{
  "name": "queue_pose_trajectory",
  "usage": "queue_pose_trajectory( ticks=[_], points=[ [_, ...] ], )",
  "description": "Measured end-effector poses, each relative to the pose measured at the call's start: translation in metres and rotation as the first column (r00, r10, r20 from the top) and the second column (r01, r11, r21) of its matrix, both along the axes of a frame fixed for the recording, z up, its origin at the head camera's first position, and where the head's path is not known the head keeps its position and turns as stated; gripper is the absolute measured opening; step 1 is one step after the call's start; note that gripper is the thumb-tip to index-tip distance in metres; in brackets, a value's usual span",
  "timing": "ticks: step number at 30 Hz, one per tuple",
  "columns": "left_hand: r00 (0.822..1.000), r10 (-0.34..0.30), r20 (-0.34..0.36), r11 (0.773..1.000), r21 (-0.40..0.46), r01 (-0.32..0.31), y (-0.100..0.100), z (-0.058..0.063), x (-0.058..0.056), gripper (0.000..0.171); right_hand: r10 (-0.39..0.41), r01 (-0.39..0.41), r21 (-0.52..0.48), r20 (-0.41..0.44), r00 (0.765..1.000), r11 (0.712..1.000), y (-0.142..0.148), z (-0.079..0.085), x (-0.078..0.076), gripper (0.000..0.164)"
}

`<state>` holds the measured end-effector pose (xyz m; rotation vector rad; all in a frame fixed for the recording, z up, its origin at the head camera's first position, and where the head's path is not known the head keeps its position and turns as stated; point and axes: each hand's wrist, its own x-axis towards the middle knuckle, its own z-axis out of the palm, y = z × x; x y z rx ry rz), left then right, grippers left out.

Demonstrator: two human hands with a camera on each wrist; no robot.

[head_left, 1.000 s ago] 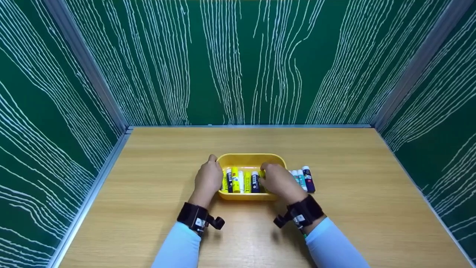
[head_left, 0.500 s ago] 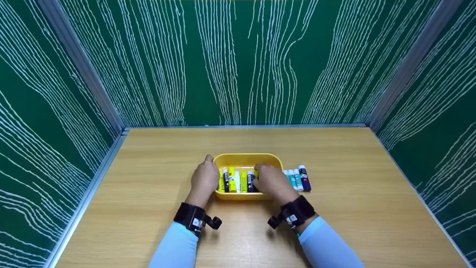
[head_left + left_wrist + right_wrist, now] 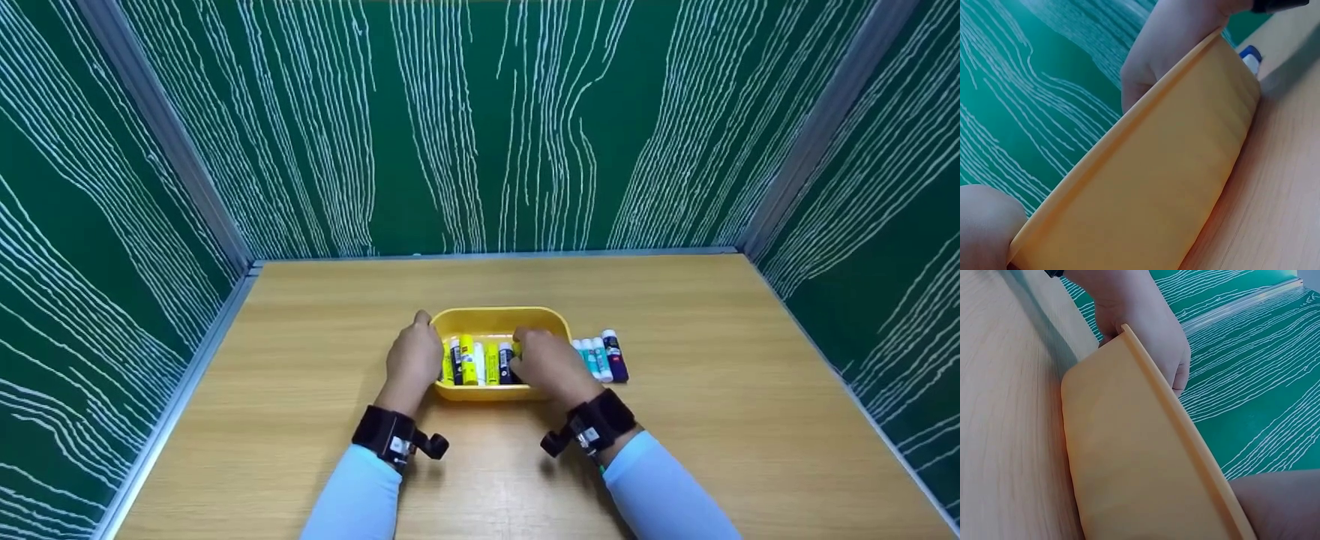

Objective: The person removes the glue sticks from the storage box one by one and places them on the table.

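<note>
on the worktop (image 3: pixel 337 300) we see a yellow tray (image 3: pixel 487 393) set crosswise. the left hand (image 3: pixel 415 358) grips its left end; the right hand (image 3: pixel 553 366) curls into its right half. between them lies the inner row of tubes (image 3: pixel 480 365), long axes front to back; the outer row (image 3: pixel 601 360), part-hidden, sits just right of the tray. the right hand seems to pinch a yellow tube (image 3: pixel 517 349), mostly hidden from us.
</note>
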<state>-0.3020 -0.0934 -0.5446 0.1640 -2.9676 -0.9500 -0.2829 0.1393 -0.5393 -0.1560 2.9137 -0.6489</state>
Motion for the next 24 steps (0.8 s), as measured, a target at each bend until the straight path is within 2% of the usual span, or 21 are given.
queue_pose_trajectory(
  ticks=[8,13,19,24],
  points=[
    [1.0,0.005,0.02,1.0,0.028,-0.006,0.0014,0.0004,0.002,0.041,-0.014,0.014,-0.01,0.036,0.999,1.0,0.0003,0.0002,0.0017,0.049],
    [1.0,0.003,0.018,0.999,0.033,-0.004,0.0014,-0.0009,0.0019,0.04,-0.02,0.02,0.0,0.03,0.999,1.0,-0.0007,0.0002,0.0028,0.051],
    [1.0,0.002,0.01,1.0,0.001,-0.002,0.0012,-0.0008,0.0037,0.037,-0.004,0.004,0.005,-0.006,1.0,1.0,-0.0006,-0.0028,0.0028,0.047],
    [1.0,0.003,0.018,1.0,-0.009,-0.003,0.0025,0.0033,0.0026,0.037,-0.01,0.01,-0.001,0.009,1.0,1.0,-0.0002,0.001,0.0029,0.048]
  ],
)
